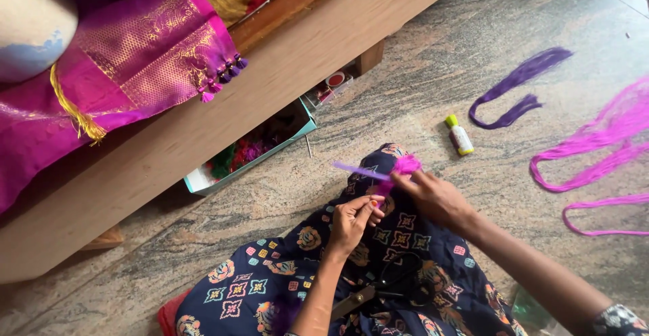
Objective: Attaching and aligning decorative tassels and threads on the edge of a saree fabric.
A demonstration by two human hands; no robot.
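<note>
The left hand (351, 222) is curled almost closed over the lap, thumb and fingertips pinched together on the lower end of a pink thread tuft (403, 168). The right hand (436, 197) lies just right of it, fingers bent and pressed on the same tuft, holding its fluffy top between finger and thumb. A thin purple strip (359, 170) sticks out to the left from the tuft. Both hands work above a dark blue patterned dress (284, 282) covering the knees, and a pair of scissors (378, 287) rests on the cloth nearer the body. On the stone floor (433, 72) to the right lie a small bottle with a yellow cap (460, 136), a purple thread bundle (517, 86) farther off, and long pink threads (595, 147) at the right edge. To the left, an open box of coloured threads (250, 150) sits under a wooden bench (223, 99) draped with magenta cloth (128, 59).
</note>
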